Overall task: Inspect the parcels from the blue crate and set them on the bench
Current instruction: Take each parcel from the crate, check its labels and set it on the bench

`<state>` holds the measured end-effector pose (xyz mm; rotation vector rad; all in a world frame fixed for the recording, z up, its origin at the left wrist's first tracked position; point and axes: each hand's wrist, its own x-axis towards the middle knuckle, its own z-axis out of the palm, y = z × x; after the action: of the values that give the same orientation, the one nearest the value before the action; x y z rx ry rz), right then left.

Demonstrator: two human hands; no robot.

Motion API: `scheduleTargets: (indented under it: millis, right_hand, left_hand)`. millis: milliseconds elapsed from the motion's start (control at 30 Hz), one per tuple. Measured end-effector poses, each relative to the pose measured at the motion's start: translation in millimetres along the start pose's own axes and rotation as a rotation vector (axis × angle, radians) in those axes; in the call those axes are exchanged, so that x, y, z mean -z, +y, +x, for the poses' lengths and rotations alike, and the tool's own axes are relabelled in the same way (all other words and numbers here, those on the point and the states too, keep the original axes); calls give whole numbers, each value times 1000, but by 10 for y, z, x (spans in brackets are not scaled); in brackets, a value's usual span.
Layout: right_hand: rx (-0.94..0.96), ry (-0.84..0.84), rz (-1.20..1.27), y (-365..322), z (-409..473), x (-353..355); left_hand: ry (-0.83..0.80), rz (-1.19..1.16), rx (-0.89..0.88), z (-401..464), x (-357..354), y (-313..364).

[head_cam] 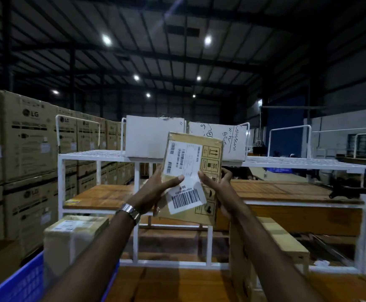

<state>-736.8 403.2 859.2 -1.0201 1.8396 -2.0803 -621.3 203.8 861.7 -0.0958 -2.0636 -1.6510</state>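
Parcel (pixel 191 171), a flat brown carton with shipping labels and a large barcode sticker, is held up in the air between both hands, tilted, in front of the white wire shelf (pixel 94 154) and well above the wooden surface (pixel 177 284). The left hand (pixel 159 188) grips its left edge, thumb laid across the label face and the other fingers hidden behind. The right hand (pixel 218 188) holds the right edge with fingers curled round the back, and its thumb appears lifted off the front.

The likeliest fault from here is a slip. The carton rests mostly in the left hand's pinch, and if the right hand lets go to turn it, the lower corner could swing down and drop onto the surface or against the tall carton (pixel 271 253) standing just below. The barcode sticker (pixel 186 199) looks partly loose at its lower edge, so a thumb dragged across it could peel or crease it.

Much stays unclear. The label print is too blurred to read, the back of the parcel is unseen, and the blue crate (pixel 23 282) is cut off at the lower left, its contents mostly hidden apart from one wrapped carton (pixel 73 238) rising beside it. The dark hall swallows detail beyond the shelf.
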Motion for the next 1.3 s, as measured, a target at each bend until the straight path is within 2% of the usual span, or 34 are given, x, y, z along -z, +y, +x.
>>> scheduleTargets:
  millis: [100, 400, 533, 667, 900, 1033, 1200, 1300]
  right_hand:
    - [20, 25, 0, -24, 33, -73]
    - [54, -15, -18, -35, 94, -46]
    - [97, -11, -22, 22, 72, 0]
    - [134, -12, -29, 84, 27, 106]
    - [241, -175, -193, 165, -108, 241]
    - [146, -289, -142, 67, -127, 287]
    - [-12, -244, 6, -59, -113, 271]
    - [-44, -190, -7, -25, -88, 236]
  left_hand:
    - [97, 62, -90, -25, -123, 27]
    - [163, 61, -163, -72, -159, -42]
    - [126, 79, -113, -46, -78, -31]
    - [51, -40, -49, -83, 54, 160]
    - [6, -248, 88, 13, 246, 323]
    - [-5, -240, 72, 1, 231, 333]
    - [-30, -154, 92, -50, 208, 190]
    - [-40, -98, 109, -102, 180, 57]
